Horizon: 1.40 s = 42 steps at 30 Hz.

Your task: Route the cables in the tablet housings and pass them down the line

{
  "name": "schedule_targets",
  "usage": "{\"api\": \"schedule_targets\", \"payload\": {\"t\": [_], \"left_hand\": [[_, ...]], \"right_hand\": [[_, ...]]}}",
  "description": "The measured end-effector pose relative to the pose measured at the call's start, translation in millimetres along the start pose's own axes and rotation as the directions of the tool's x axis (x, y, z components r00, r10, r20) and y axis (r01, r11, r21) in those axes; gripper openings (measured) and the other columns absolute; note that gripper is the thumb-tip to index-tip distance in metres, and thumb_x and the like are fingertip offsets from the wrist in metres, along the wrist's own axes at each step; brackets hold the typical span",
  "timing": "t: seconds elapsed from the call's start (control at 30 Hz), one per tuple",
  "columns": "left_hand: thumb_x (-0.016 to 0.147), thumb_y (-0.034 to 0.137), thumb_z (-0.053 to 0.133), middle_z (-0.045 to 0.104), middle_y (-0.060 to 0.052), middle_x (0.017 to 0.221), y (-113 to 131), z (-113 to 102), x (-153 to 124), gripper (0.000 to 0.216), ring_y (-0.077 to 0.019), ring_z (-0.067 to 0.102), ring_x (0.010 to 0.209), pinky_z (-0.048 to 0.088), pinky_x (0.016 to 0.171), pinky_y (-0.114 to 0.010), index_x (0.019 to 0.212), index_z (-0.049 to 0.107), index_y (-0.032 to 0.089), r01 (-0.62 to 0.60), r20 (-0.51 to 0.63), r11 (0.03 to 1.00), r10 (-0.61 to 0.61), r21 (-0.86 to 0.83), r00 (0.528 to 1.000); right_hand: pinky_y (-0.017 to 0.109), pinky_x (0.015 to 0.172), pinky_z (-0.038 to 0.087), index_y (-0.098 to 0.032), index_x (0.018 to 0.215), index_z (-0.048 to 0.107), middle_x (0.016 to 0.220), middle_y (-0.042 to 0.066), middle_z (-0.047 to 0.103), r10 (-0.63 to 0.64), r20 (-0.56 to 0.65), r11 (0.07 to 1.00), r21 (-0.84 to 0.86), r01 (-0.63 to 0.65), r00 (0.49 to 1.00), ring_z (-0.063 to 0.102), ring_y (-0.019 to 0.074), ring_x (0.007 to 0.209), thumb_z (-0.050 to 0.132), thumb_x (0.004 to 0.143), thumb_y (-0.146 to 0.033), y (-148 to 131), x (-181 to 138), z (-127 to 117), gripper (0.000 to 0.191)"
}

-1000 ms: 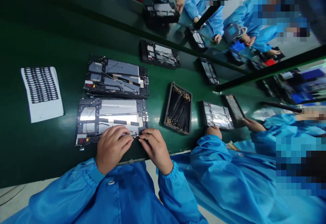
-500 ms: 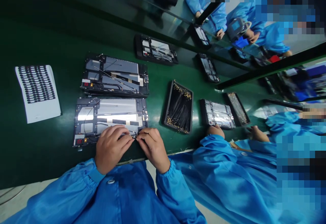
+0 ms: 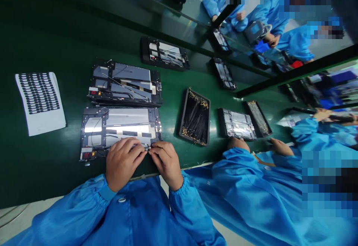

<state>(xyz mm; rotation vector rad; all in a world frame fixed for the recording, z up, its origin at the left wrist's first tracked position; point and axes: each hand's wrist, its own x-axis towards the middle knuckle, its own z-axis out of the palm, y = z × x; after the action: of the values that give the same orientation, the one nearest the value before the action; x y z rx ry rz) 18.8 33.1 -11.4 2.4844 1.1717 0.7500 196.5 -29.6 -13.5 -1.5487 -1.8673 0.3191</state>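
In front of me lies a flat electronic device frame (image 3: 127, 116), silver panels set in a black border. My left hand (image 3: 123, 162) rests over its near edge, thumb and index finger pinched together. My right hand (image 3: 167, 164) is closed in a similar pinch at the near right corner. The fingertips of both hands almost meet on a tiny part at that edge, too small to make out. Just behind lies a stack of similar frames (image 3: 125, 78). To the right stands a black tray (image 3: 208, 126) of thin black cables (image 3: 194, 117) with gold ends.
A white sheet of black stickers (image 3: 46, 121) lies at the left. Farther back is another device in a black holder (image 3: 167, 54). At the right, a co-worker's hand (image 3: 237, 143) touches a device (image 3: 237, 123), near a second tray (image 3: 258, 119). A dark rail (image 3: 293, 69) crosses behind.
The view has shifted slightly. My hands keep nearly the same pinch at the frame's near right corner. At the far right, another person's hand has come into view.
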Motion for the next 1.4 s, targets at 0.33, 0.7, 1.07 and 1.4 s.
{"api": "schedule_targets", "payload": {"t": [0.33, 0.7, 1.07, 1.4], "left_hand": [[0.091, 0.023, 0.065, 0.073, -0.003, 0.099, -2, 4, -3, 0.007, -0.0235, 0.066, 0.103, 0.046, 0.088, -0.038, 0.094, 0.059, 0.021, 0.002, -0.043, 1.000, -0.003, -0.030, 0.999], [0.091, 0.019, 0.067, 0.069, -0.010, 0.124, -7, -21, -18, 0.022, -0.0262, 0.058, 0.129, 0.048, 0.110, -0.048, 0.110, 0.057, 0.020, -0.067, -0.037, 0.981, 0.062, -0.179, 0.997], [0.089, 0.022, 0.070, 0.070, -0.009, 0.122, -32, -50, -29, 0.024, -0.0296, 0.059, 0.128, 0.048, 0.109, -0.055, 0.111, 0.062, 0.024, 0.018, -0.078, 0.996, -0.025, -0.084, 0.997], [0.089, 0.021, 0.069, 0.061, -0.009, 0.137, -33, -55, -24, 0.030, -0.0314, 0.055, 0.133, 0.044, 0.114, -0.057, 0.118, 0.061, 0.027, 0.114, -0.179, 0.992, -0.120, -0.045, 0.977]], "right_hand": [[0.048, 0.104, 0.058, -0.018, 0.144, 0.053, 0.127, 0.017, 0.066, -0.170, -0.068, 0.972, -0.177, 0.156, 0.983, 0.062, 0.0256, 0.125, 0.062, 0.092, -0.007, 2, -27, 14, 0.054], [0.054, 0.104, 0.056, -0.025, 0.144, 0.054, 0.134, 0.017, 0.062, -0.068, -0.005, 0.969, -0.240, 0.065, 0.998, 0.058, 0.0304, 0.128, 0.066, 0.091, -0.018, -11, -26, 16, 0.055], [0.051, 0.100, 0.057, -0.025, 0.148, 0.048, 0.139, 0.017, 0.059, 0.000, -0.042, 0.992, -0.124, -0.005, 0.999, 0.058, 0.0284, 0.129, 0.060, 0.095, -0.014, 0, -31, 14, 0.056], [0.044, 0.092, 0.054, -0.026, 0.119, 0.068, 0.116, 0.009, 0.071, 0.040, -0.127, 0.999, -0.021, -0.043, 0.991, 0.066, 0.0248, 0.108, 0.071, 0.092, -0.027, 4, -7, 13, 0.027]]}}
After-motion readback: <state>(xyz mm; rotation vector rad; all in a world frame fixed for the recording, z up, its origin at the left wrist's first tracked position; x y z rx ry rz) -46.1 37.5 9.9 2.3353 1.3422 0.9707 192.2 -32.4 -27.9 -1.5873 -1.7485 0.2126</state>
